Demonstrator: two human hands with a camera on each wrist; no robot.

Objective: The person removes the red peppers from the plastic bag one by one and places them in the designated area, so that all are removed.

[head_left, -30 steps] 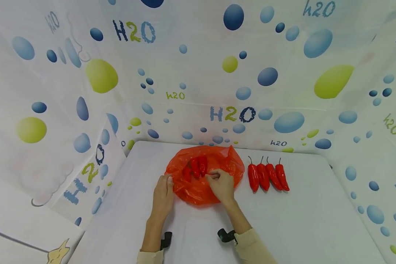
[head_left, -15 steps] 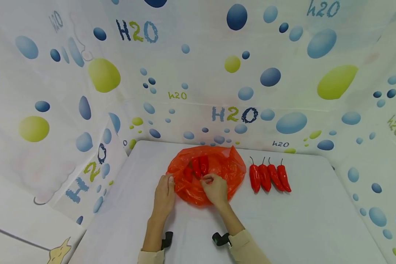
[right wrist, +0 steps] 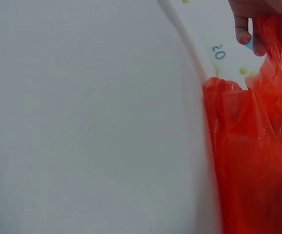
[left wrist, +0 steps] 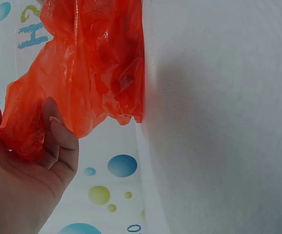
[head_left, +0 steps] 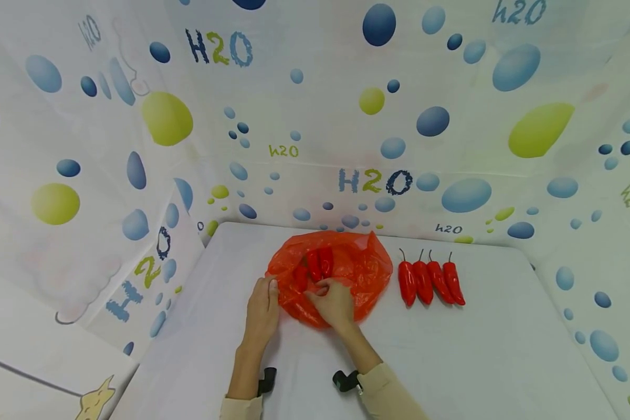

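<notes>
In the head view an orange-red plastic bag [head_left: 364,262] stands on the table with its mouth gaping up. Several red chili peppers [head_left: 314,265] lie inside it toward the left. My left hand [head_left: 261,309] grips the bag's left rim; the left wrist view shows thumb and fingers around bunched plastic [left wrist: 21,129]. Over the front of the opening, my right hand [head_left: 335,304] reaches in with fingers curled and thumb and fingertips together, just below the peppers. I cannot tell whether it pinches something. The right wrist view shows the bag's side [right wrist: 253,161] and the left hand's fingers [right wrist: 243,34].
Several more red chili peppers [head_left: 422,283] lie in a row right of the bag, stems pointing away. A white table [head_left: 478,350] spreads beneath everything. Behind and at the sides hangs a white curtain [head_left: 320,116] printed with drops and lettering.
My right hand has shifted left and slightly toward me across the bag's opening. The left hand keeps its grip on the rim, and the row of peppers stays put.
</notes>
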